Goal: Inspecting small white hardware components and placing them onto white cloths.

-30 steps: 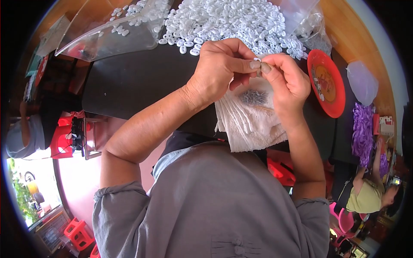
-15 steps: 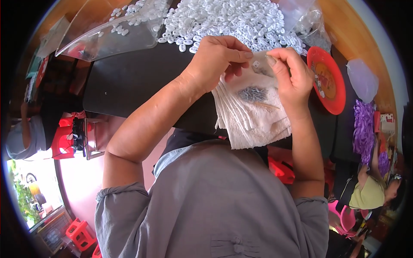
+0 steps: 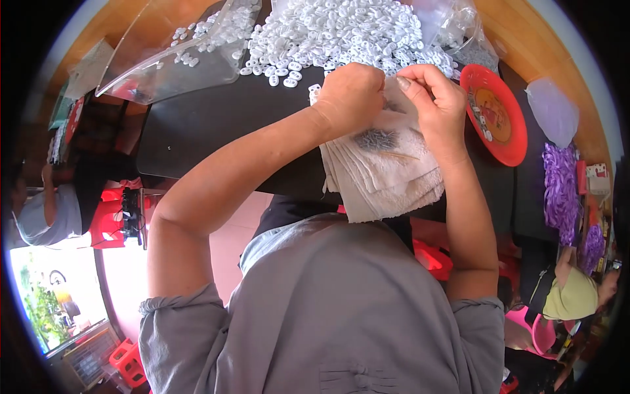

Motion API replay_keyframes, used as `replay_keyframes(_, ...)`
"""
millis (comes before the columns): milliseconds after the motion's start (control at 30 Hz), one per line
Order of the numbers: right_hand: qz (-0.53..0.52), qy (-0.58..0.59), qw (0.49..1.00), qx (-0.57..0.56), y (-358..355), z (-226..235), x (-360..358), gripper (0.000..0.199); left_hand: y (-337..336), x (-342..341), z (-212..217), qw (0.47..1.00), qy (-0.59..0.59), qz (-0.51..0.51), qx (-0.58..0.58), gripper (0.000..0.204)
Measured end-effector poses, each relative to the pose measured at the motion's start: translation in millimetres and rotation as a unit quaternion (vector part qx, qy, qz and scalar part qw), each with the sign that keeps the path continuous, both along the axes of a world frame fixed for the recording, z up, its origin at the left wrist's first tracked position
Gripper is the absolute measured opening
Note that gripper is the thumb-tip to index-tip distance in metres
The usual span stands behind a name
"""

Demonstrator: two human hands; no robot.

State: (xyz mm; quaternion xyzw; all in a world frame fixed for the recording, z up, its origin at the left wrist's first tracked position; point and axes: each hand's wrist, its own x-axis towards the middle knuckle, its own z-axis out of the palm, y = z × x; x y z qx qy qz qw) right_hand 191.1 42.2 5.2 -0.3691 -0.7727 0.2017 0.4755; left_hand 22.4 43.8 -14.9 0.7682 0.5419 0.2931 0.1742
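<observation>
Both my hands are raised close together over a folded whitish cloth [image 3: 384,197] on the black table. My left hand [image 3: 354,97] is closed with its back toward me; its fingertips are mostly hidden. Beside it, my right hand [image 3: 441,105] pinches thumb against forefinger. Whatever either hand grips is too small or too covered to make out. A heap of small thin dark-grey metal pieces [image 3: 376,139] lies on the cloth below the hands. Just beyond them spreads a large pile of small white oval pieces [image 3: 335,33], each with dark spots.
A clear plastic bin [image 3: 177,79] with some white pieces lies tipped at the far left. To the right is a red plate [image 3: 515,141] with a few small pieces. Clear plastic bags [image 3: 469,33] and purple ribbon-like strands [image 3: 561,197] are farther right. Other people sit at both sides.
My left hand has rolled over and shifted slightly right, so its back now hides the fingers. My right hand keeps its pinch. The whole view has tilted a little.
</observation>
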Motion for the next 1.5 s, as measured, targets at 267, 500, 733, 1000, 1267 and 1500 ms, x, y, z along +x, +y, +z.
replay_keyframes(267,0.018,0.008,0.999,-0.049,1,1,1,0.005,3,-22,11,0.949,-0.269,0.003,-0.163,0.011)
replay_keyframes(500,0.058,0.039,0.982,-0.175,-8,4,-5,0.008,-21,-29,23,0.831,-0.504,-0.019,-0.234,0.01)
replay_keyframes(733,0.063,0.042,0.985,-0.158,-12,6,-13,0.008,-30,-23,16,0.784,-0.569,-0.032,-0.247,0.007)
replay_keyframes(1000,0.049,0.06,0.993,-0.09,-11,-1,-15,0.009,-30,-25,15,0.758,-0.602,-0.032,-0.248,0.005)
replay_keyframes(1267,0.041,0.046,0.995,-0.083,-17,4,-20,0.009,-34,-21,16,0.771,-0.594,-0.015,-0.23,0.005)
replay_keyframes(1500,0.025,0.026,0.997,-0.062,-18,4,-21,0.008,-36,-22,16,0.763,-0.603,-0.011,-0.232,0.006)
